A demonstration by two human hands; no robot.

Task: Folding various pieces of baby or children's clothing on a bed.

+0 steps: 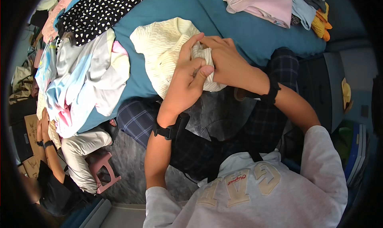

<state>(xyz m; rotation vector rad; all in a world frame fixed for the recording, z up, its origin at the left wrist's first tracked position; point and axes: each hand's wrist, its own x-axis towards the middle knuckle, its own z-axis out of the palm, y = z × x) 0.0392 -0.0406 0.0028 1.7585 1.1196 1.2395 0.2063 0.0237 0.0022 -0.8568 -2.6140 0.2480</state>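
A cream ribbed knit top point(160, 44) lies at the front edge of the teal-covered bed, partly spread out. Its near right part is bunched up between my two hands. My left hand point(186, 81) is closed on the bunched knit, thumb pointing right. From the other side my right hand point(233, 64) grips the same gathered part, its fingers bent over the top and mostly hidden behind the back of the hand. A short rolled piece of the fabric shows between them.
The bed cover point(175, 4) carries a black polka-dot garment point(99, 14), a loose pastel garment point(87, 76) and folded clothes point(267, 4). Another person's arms point(52, 156) are at the left, near a pink stool point(105, 174). A dark cabinet point(317, 88) stands right.
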